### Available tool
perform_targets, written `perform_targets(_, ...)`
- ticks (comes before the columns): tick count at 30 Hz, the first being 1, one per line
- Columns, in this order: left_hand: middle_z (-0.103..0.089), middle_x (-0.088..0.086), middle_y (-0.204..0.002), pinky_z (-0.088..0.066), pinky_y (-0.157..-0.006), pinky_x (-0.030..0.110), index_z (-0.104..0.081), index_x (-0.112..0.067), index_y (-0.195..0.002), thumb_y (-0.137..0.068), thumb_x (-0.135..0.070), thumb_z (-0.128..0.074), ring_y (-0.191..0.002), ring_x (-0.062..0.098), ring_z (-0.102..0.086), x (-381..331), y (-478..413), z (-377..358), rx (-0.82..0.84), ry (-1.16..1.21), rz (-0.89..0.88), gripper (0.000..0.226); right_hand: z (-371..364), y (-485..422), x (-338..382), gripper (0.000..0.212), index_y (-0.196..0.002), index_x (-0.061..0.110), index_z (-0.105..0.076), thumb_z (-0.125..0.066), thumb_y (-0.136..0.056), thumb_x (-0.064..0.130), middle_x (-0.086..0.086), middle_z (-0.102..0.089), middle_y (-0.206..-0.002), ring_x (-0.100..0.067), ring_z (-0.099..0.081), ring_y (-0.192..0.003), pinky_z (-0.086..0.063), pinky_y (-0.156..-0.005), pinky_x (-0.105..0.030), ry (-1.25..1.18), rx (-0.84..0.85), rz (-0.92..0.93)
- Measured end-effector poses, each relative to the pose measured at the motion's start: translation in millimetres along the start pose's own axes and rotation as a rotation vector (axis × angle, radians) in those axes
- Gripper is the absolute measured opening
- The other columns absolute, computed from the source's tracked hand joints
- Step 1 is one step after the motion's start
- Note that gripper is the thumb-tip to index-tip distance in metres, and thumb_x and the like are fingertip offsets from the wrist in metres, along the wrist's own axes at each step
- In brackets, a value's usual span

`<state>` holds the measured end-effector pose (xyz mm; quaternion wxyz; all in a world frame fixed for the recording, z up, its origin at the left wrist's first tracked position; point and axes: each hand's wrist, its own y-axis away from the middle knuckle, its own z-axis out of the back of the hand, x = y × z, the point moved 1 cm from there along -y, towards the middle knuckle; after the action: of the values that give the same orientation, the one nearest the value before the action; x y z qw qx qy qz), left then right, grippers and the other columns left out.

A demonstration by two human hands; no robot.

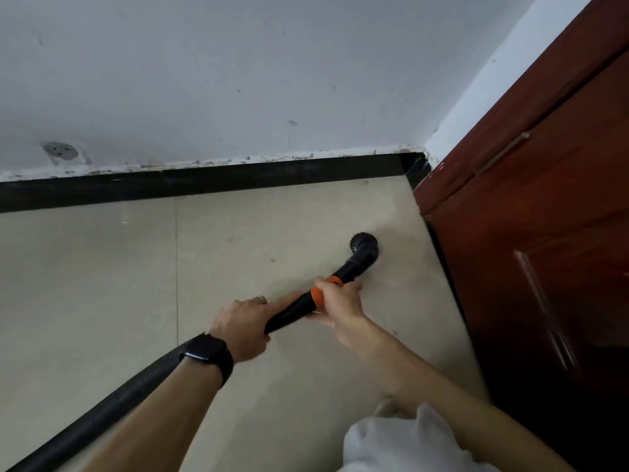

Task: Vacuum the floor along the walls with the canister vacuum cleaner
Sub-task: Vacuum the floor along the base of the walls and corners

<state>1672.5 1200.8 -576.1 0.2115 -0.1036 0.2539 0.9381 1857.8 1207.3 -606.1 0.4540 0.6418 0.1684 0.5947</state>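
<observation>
The floor is laid in beige tiles divided by thin darker joint lines. The skirting is black, with chipped white paint along its upper edge. The wall is painted white and marked with faint grey scuffs; a grey-smudged socket is set in it. The door is finished in reddish-brown. The vacuum tube and brush nozzle are black, and the collar is orange. The hose is black and ribbed. A black watch, a silver ring and white fabric are noted.
</observation>
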Motion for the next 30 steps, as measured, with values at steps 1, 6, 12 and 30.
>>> perform_targets(1,-0.058,-0.003,-0.11,-0.049,-0.077,0.037,0.005,-0.067,-0.143,-0.09,-0.025,-0.057,-0.098,0.027,-0.063,-10,-3,-2,0.012,-0.023,-0.03,0.091,14,2,-4,0.053,-0.13,0.011,-0.029,-0.069,-0.097,0.015,-0.014,-0.054,-0.121,-0.029,-0.07,-0.092,-0.064,-0.069,-0.048,-0.041,0.003,-0.024)
perform_targets(6,-0.058,-0.001,-0.111,-0.044,-0.071,0.036,0.005,-0.065,-0.144,-0.091,-0.023,-0.053,-0.096,0.03,-0.063,-40,-10,-12,0.031,-0.064,-0.078,0.089,48,-1,-10,0.052,-0.139,0.01,-0.039,-0.069,-0.096,0.01,-0.013,-0.058,-0.117,-0.025,-0.07,-0.088,-0.064,-0.068,-0.049,-0.128,-0.004,-0.036)
perform_targets(12,-0.058,-0.001,-0.111,-0.047,-0.071,0.037,0.007,-0.061,-0.146,-0.092,-0.025,-0.055,-0.092,0.029,-0.064,-44,-27,-12,0.017,-0.051,-0.024,0.09,47,-18,7,0.047,-0.136,0.013,-0.046,-0.07,-0.096,0.013,-0.013,-0.059,-0.123,-0.031,-0.07,-0.101,-0.062,-0.059,-0.044,-0.107,0.011,0.026)
perform_targets(30,-0.055,0.002,-0.119,-0.05,-0.074,0.039,0.006,-0.049,-0.152,-0.095,-0.027,-0.057,-0.095,0.031,-0.063,-55,-91,0,-0.062,0.022,0.107,0.088,36,-87,91,0.037,-0.125,0.009,-0.054,-0.072,-0.094,0.014,-0.018,-0.065,-0.115,-0.033,-0.07,-0.089,-0.061,-0.053,-0.042,0.085,0.086,0.068)
